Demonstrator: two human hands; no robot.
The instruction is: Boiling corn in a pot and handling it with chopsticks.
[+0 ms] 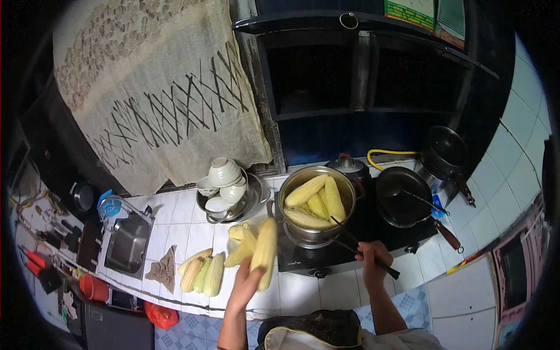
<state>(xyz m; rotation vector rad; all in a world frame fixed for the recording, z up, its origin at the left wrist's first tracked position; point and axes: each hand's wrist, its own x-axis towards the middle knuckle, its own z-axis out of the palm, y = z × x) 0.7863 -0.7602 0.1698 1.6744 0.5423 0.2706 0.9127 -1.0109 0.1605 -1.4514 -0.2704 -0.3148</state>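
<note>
My left hand [247, 282] grips the lower end of a pale yellow corn cob in husk [265, 245], raised upright and slightly blurred beside a plate of corn cobs [242, 250]. Dark chopsticks [348, 236] are in my right hand [374, 262], their tips at the right front rim of a steel pot [319, 233]. That pot stands on the black gas hob [297, 262] and is filled with several husked-in corn cobs [306, 190]. Several more cobs [201, 275] lie side by side on the white tiled counter, left of my left hand.
Behind the plate, bowls [224, 173] are stacked in a metal pan. A wok [402, 197] with a ladle sits on the hob's right, a lidded pressure cooker [348, 165] behind the pot. A brown cloth [164, 270] lies near the steel sink [130, 245] on the left.
</note>
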